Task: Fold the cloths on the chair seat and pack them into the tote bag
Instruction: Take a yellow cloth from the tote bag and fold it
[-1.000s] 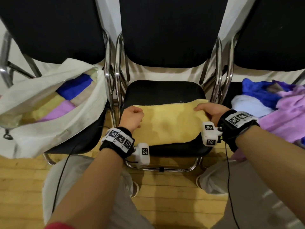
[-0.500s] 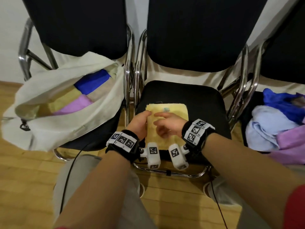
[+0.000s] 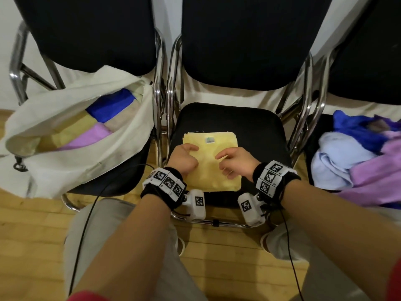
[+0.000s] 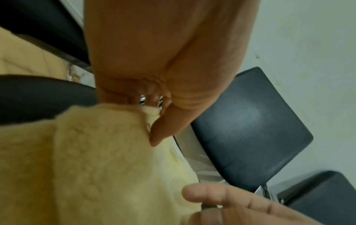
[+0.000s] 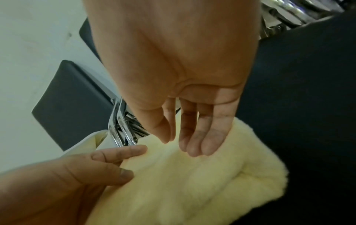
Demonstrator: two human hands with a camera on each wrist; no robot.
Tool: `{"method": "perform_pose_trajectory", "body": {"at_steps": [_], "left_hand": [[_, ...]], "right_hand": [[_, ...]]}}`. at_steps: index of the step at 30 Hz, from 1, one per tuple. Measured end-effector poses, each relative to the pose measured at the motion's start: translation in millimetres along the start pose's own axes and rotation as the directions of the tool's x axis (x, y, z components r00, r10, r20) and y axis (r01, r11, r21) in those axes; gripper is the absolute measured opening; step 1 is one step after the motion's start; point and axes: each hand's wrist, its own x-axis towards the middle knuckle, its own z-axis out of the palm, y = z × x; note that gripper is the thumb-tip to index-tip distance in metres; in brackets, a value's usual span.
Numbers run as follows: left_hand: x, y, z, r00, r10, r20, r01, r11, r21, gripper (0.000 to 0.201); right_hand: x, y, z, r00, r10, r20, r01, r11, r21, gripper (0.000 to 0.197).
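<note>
A yellow cloth (image 3: 217,170), folded into a square with a small label on top, lies on the middle chair seat (image 3: 256,131). My left hand (image 3: 192,152) is at its left edge; in the left wrist view the thumb and curled fingers pinch the yellow cloth's edge (image 4: 150,112). My right hand (image 3: 224,165) hovers over the cloth's right half, its straight fingers (image 5: 204,146) just touching the pile and holding nothing. The cream tote bag (image 3: 71,161) lies open on the left chair with folded blue, yellow and purple cloths inside.
A loose heap of blue, pale blue and purple cloths (image 3: 355,157) sits on the right chair. Chrome chair frames (image 3: 162,109) stand between the seats. Wooden floor and my knees are below the seat's front edge.
One second ago the yellow cloth lay spread wide, held at both ends. It has since been folded over leftwards into a square, and my right hand has let go of it.
</note>
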Motion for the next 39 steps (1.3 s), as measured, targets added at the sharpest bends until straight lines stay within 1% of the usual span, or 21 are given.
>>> {"method": "perform_pose_trajectory", "body": {"at_steps": [4,7,10,16,21,23,26,28,30,31,32,33,34,35,36,37,39], "left_hand": [[-1.8,-3.6,0.4,1.0,0.01,-0.014,-0.008,0.986,0.165,0.058],[-3.0,-7.3,0.8,0.999,0.016,-0.036,-0.006,0.966,0.258,0.058],[-4.7,-10.4,3.1,0.997,0.024,-0.07,-0.001,0.952,0.307,0.059],[-7.8,-13.8,8.0,0.99,0.089,-0.113,-0.035,0.913,0.405,0.056],[-8.9,-13.3,7.4,0.991,0.083,-0.104,-0.025,0.883,0.468,0.054],[-10.7,-15.2,5.8,0.99,0.075,-0.119,0.005,0.826,0.564,0.053],[-12.7,-11.6,2.4,0.976,0.11,-0.19,0.06,0.697,0.714,0.048],[-14.2,-9.0,2.9,0.967,0.119,-0.223,0.092,0.655,0.75,0.046],[-17.0,-7.4,7.0,0.959,0.161,-0.234,0.088,0.616,0.783,0.046],[-18.9,-6.2,9.7,0.953,0.212,-0.217,0.052,0.59,0.806,0.047],[-20.2,-6.3,13.4,0.946,0.277,-0.166,-0.019,0.561,0.827,0.047],[-22.5,-6.2,17.8,0.939,0.337,-0.073,-0.124,0.529,0.84,0.045],[-25.3,-6.2,22.5,0.927,0.372,0.052,-0.245,0.494,0.834,0.039],[-29.4,-6.2,26.4,0.909,0.378,0.178,-0.352,0.464,0.813,0.034],[-32.9,-7.0,30.2,0.89,0.368,0.27,-0.422,0.441,0.792,0.032],[-36.6,-8.3,32.5,0.88,0.354,0.317,-0.454,0.429,0.781,0.035],[-40.6,-10.7,34.4,0.883,0.326,0.338,-0.452,0.395,0.799,0.049]], "right_hand": [[-5.7,14.8,-3.6,0.996,-0.078,0.031,0.083,0.968,-0.236,0.024],[-11.4,24.0,-4.6,0.985,-0.127,0.116,0.165,0.885,-0.435,0.025],[-15.9,26.2,-1.6,0.968,-0.144,0.207,0.239,0.788,-0.568,0.033],[-22.4,26.5,4.9,0.948,-0.205,0.244,0.319,0.603,-0.731,0.048],[-20.8,32.9,10.5,0.931,-0.225,0.288,0.363,0.487,-0.795,0.062],[-21.5,35.7,14.7,0.924,-0.252,0.288,0.375,0.446,-0.812,0.062],[-22.3,40.0,20.5,0.909,-0.295,0.295,0.394,0.375,-0.839,0.061],[-21.2,41.5,22.3,0.9,-0.321,0.295,0.405,0.362,-0.84,0.06],[-20.7,41.9,23.0,0.89,-0.349,0.293,0.416,0.36,-0.835,0.057],[-20.5,42.2,23.4,0.887,-0.362,0.287,0.417,0.359,-0.835,0.055],[-20.4,42.7,23.8,0.885,-0.373,0.28,0.416,0.358,-0.836,0.053],[-20.5,43.3,24.1,0.884,-0.382,0.269,0.41,0.359,-0.838,0.052],[-20.8,44.0,24.6,0.884,-0.392,0.255,0.402,0.359,-0.842,0.051],[-20.8,44.3,25.2,0.882,-0.404,0.241,0.395,0.356,-0.847,0.051],[-20.8,44.6,25.0,0.878,-0.419,0.231,0.392,0.354,-0.849,0.05],[-21.3,44.4,24.4,0.876,-0.429,0.221,0.391,0.363,-0.846,0.048],[-22.6,42.0,20.3,0.886,-0.425,0.186,0.378,0.427,-0.822,0.043]]}}
